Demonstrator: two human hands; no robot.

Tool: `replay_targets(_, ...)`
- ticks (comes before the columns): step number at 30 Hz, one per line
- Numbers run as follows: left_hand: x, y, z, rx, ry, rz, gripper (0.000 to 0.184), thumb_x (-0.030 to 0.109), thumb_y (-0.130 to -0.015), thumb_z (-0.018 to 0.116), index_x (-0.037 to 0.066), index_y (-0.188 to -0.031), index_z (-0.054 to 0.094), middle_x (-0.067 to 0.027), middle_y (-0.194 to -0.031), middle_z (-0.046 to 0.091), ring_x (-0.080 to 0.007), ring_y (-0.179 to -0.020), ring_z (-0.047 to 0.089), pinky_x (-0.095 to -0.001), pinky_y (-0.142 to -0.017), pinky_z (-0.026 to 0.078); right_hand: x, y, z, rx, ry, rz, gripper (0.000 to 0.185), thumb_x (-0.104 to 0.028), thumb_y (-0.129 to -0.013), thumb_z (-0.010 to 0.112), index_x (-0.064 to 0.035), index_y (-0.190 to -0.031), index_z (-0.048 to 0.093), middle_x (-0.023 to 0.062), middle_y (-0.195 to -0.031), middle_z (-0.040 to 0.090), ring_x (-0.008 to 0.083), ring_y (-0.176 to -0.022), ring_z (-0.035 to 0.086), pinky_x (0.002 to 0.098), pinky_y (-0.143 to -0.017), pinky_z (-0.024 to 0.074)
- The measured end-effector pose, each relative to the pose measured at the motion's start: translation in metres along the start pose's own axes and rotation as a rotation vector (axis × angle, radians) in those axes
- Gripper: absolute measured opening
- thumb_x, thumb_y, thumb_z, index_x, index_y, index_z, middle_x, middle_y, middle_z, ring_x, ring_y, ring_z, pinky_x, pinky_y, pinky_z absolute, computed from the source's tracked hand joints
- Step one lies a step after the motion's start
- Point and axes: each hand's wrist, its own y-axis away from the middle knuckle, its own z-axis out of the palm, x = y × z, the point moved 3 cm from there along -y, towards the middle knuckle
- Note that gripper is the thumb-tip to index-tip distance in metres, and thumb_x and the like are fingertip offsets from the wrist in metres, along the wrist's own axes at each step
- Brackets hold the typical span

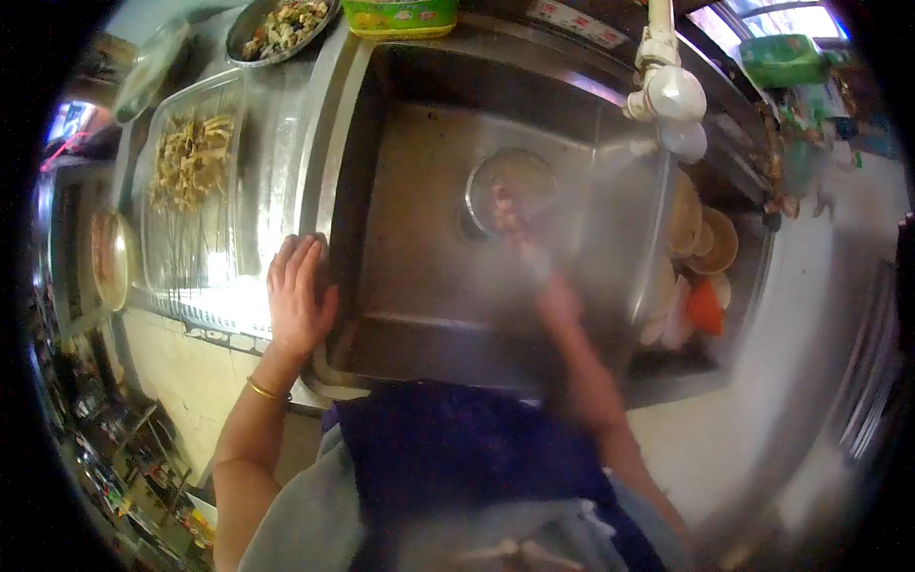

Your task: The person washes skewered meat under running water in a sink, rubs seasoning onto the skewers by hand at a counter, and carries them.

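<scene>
My left hand (301, 296) lies flat on the left rim of the steel sink (448, 286), fingers stretched out, holding nothing. Inside the sink my right hand (560, 300) reaches forward toward the round drain area (477, 214). Haze and motion smear its fingers, so I cannot tell what it holds. A pale streak lies just beyond it, and a reddish blurred patch (508, 205) shows over the round shape; I cannot make out what either is. A white tap (675, 95) stands at the sink's back right.
On the left counter, a clear tray (238, 181) holds tan strips (191, 162). Behind it stands a bowl of mixed food (284, 29). A yellow-green container (400, 17) is at the back. Right of the sink lie round tan pieces (715, 243) and an orange piece (705, 307).
</scene>
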Motion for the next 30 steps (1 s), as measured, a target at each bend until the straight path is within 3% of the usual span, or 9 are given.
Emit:
replay_targets(5, 0.0, 0.0, -0.001, -0.026, 0.015, -0.019, 0.067, 0.004, -0.069, 0.061, 0.004, -0.13, 0.034, -0.0137, -0.133, 0.04, -0.0385, -0.126, 0.03, -0.0475, -0.103, 0.026, 0.001, -0.002, 0.011, 0.063, -0.03, 0.081, 0.033, -0.027, -0.081, 0.054, -0.0074, -0.107, 0.053, 0.0187, -0.086, 0.062, 0.0377, -0.08, 0.06, 0.0467, -0.07, 0.0473)
replay_targets(8, 0.0, -0.001, -0.001, -0.036, 0.006, -0.023, 0.068, 0.004, -0.069, 0.061, 0.004, -0.131, 0.034, -0.0136, -0.133, 0.04, -0.0385, -0.127, 0.029, -0.0477, -0.103, 0.025, 0.035, -0.022, 0.062, 0.134, -0.146, -0.187, 0.027, -0.028, -0.083, 0.054, -0.0067, -0.099, 0.057, 0.0137, -0.077, 0.061, 0.0315, -0.067, 0.058, 0.0431, -0.06, 0.0457)
replay_targets(11, 0.002, -0.001, -0.003, -0.029, 0.001, -0.014, 0.069, 0.004, -0.068, 0.061, 0.005, -0.131, 0.033, -0.0134, -0.133, 0.04, -0.0381, -0.127, 0.029, -0.0478, -0.103, 0.025, 0.003, 0.012, 0.012, -0.15, -0.646, -0.052, 0.029, -0.034, -0.082, 0.057, -0.0061, -0.089, 0.06, 0.0062, -0.07, 0.057, 0.0215, -0.058, 0.052, 0.0351, -0.052, 0.0412)
replay_targets(13, 0.003, -0.001, -0.003, -0.028, -0.004, -0.016, 0.069, 0.004, -0.068, 0.062, 0.006, -0.131, 0.033, -0.0131, -0.132, 0.04, -0.0378, -0.127, 0.029, -0.0479, -0.103, 0.025, 0.005, 0.016, 0.007, -0.321, -0.773, 0.028, 0.031, -0.037, -0.081, 0.06, -0.0064, -0.088, 0.059, 0.0021, -0.067, 0.053, 0.0165, -0.058, 0.049, 0.0304, -0.05, 0.0387)
replay_targets(17, 0.002, -0.002, -0.001, -0.034, -0.01, -0.014, 0.069, 0.003, -0.067, 0.062, 0.006, -0.131, 0.034, -0.0126, -0.133, 0.04, -0.0374, -0.127, 0.03, -0.0477, -0.103, 0.026, -0.01, 0.027, -0.003, -0.493, -1.359, 0.263, 0.032, -0.036, -0.079, 0.063, -0.0057, -0.088, 0.058, 0.0015, -0.068, 0.054, 0.0142, -0.061, 0.051, 0.0273, -0.051, 0.0388)
replay_targets(20, 0.001, -0.002, -0.001, -0.038, -0.01, -0.018, 0.069, 0.003, -0.067, 0.062, 0.006, -0.13, 0.034, -0.0122, -0.133, 0.04, -0.0373, -0.126, 0.03, -0.0476, -0.103, 0.026, -0.003, 0.01, 0.015, -0.499, -1.145, 0.164, 0.032, -0.033, -0.08, 0.062, -0.0036, -0.09, 0.058, 0.0046, -0.072, 0.057, 0.0155, -0.065, 0.053, 0.03, -0.053, 0.0421)
replay_targets(24, 0.005, -0.003, -0.004, -0.052, -0.011, -0.031, 0.069, 0.003, -0.067, 0.061, 0.006, -0.131, 0.034, -0.0117, -0.133, 0.04, -0.037, -0.127, 0.029, -0.0477, -0.103, 0.025, 0.012, 0.004, 0.017, -0.251, -0.529, -0.007, 0.03, -0.03, -0.082, 0.058, -0.0019, -0.092, 0.058, 0.0074, -0.075, 0.059, 0.0166, -0.066, 0.056, 0.0327, -0.057, 0.045)
replay_targets(28, 0.006, -0.002, -0.004, -0.048, -0.026, -0.029, 0.068, 0.004, -0.068, 0.061, 0.006, -0.131, 0.034, -0.0112, -0.134, 0.039, -0.036, -0.128, 0.028, -0.0479, -0.104, 0.025, 0.016, 0.003, 0.017, -0.021, -0.437, -0.146, 0.027, -0.027, -0.082, 0.057, -0.002, -0.092, 0.058, 0.0071, -0.071, 0.058, 0.0175, -0.061, 0.056, 0.0339, -0.055, 0.0452)
replay_targets(30, 0.005, -0.001, -0.002, -0.06, -0.054, -0.035, 0.068, 0.005, -0.069, 0.061, 0.007, -0.131, 0.034, -0.0108, -0.134, 0.039, -0.0357, -0.128, 0.027, -0.0479, -0.104, 0.024, 0.012, -0.003, 0.015, -0.011, -0.446, -0.071, 0.026, -0.025, -0.081, 0.057, -0.0019, -0.092, 0.058, 0.0068, -0.07, 0.057, 0.0176, -0.061, 0.056, 0.0342, -0.055, 0.0451)
